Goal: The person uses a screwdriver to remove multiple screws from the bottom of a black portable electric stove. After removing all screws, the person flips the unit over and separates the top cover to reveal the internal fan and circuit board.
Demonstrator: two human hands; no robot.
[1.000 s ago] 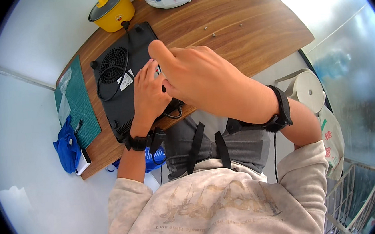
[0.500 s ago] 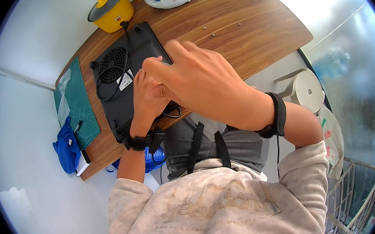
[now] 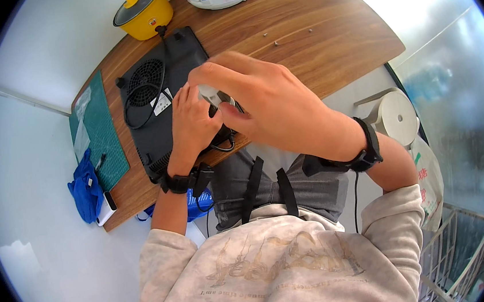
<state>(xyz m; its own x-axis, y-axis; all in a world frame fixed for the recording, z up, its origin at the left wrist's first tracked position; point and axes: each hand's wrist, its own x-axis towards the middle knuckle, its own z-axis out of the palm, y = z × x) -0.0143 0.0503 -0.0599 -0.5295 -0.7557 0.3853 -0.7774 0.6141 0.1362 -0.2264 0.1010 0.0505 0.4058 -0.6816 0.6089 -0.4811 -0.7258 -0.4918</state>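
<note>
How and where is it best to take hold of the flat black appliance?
Probably by its side edges, from left and right together: the appliance lies flat and broad, while the cable and fan grille on its top look less suitable to grip.

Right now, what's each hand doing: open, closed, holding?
Left hand: bent over the black appliance; grip cannot be told.
Right hand: curved, thumb apart, a pale object showing in the gap; whether held cannot be told.
</note>
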